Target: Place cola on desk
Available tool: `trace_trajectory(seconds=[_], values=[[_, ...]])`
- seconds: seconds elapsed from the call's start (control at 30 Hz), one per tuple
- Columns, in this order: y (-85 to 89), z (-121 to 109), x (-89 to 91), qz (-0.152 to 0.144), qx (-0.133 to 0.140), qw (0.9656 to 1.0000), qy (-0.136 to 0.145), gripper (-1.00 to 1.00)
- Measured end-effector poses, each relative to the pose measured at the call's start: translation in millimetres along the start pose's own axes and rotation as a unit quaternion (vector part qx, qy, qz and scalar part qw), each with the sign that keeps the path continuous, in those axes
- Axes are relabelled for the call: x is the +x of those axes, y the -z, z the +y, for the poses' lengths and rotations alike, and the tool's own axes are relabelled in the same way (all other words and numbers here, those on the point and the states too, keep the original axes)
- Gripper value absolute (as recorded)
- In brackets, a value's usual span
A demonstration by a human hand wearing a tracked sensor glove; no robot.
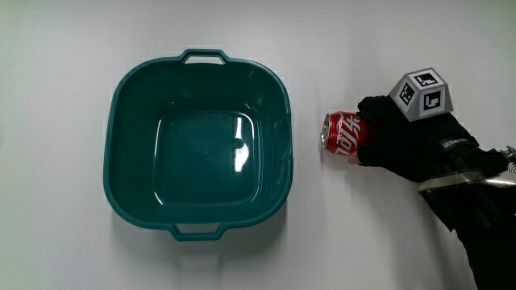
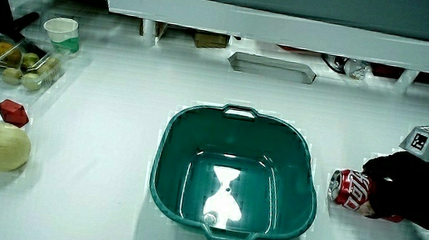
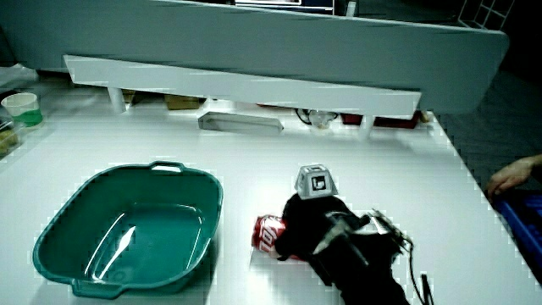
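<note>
Main view: the hand (image 1: pixel 407 145) grips a red cola can (image 1: pixel 342 135) lying on its side on the white table (image 1: pixel 48 242), fingers closed around the can's body. The can's top end faces a teal basin (image 1: pixel 197 145) with two handles; can and basin are near each other but apart. The patterned cube (image 1: pixel 422 93) sits on the back of the hand. This view shows only the table, basin, can and hand.

Side view: here more of the table appears. A pear (image 2: pixel 0 146), a small red object (image 2: pixel 13 113), a paper cup (image 2: pixel 61 34) and a container of fruit (image 2: pixel 24 68) lie well apart from the basin (image 2: pixel 232 177). A low white partition (image 2: pixel 294 30) borders the table. The can (image 2: pixel 349 189) is half covered by the hand (image 2: pixel 414 194).

Side view: the hand (image 3: pixel 318 229) and forearm (image 3: pixel 364 271) hide most of the can (image 3: pixel 269 234). Items under the partition (image 3: pixel 246 85) are too small to identify.
</note>
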Motion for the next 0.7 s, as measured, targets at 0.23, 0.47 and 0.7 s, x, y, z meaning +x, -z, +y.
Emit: trace_trajectory(seconds=[0.23,0.47,0.7], values=[[-1.3,-4,0.3,0.004,-0.005,1.0,0.001,-0.35],[-7.3,-22,-3.8,0.0,0.009,0.9999,-0.009,-0.7],[-16.3,-54,-11.4,-0.032,0.078,0.9963,-0.013,-1.0]])
